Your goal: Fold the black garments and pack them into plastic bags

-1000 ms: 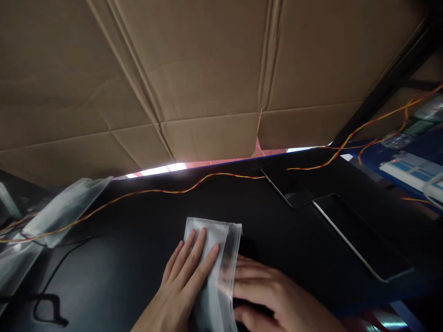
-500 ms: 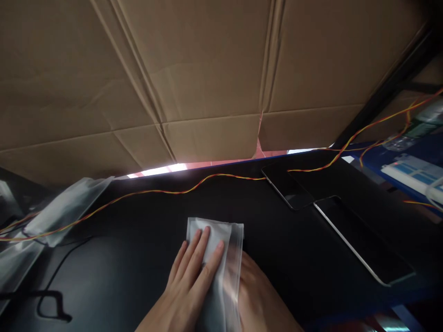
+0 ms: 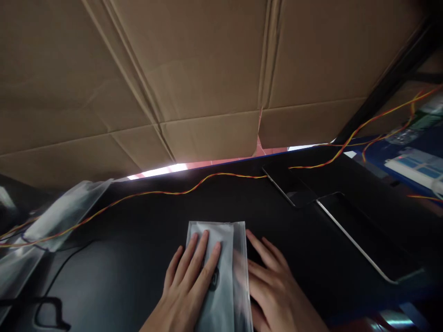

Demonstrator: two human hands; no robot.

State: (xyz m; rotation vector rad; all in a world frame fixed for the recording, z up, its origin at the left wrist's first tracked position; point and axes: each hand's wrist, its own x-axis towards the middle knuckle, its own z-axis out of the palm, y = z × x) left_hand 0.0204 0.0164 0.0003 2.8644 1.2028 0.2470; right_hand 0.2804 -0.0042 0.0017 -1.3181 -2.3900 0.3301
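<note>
A frosted plastic bag (image 3: 223,258) lies on the black table at the bottom centre, with a clear strip along its right side and a small dark mark near its middle. My left hand (image 3: 188,276) rests flat on the bag's left part, fingers apart. At the bag's right edge is my right hand (image 3: 272,281), its fingers spread, some of them behind or against the clear strip. Two dark phone-like slabs lie to the right: a smaller one (image 3: 289,186) farther back and a larger one (image 3: 363,235) nearer.
A red-yellow twisted wire (image 3: 152,192) runs across the black table (image 3: 131,258). More plastic bags (image 3: 65,212) and a black cord (image 3: 65,263) lie left. Cardboard (image 3: 207,69) stands behind. A white box (image 3: 415,166) and a clear bottle (image 3: 411,129) are on a blue surface at right.
My right hand has shifted right and its fingers have come out past the bag's edge. The bag looks flatter, and its dark mark now shows. My left hand has hardly moved.
</note>
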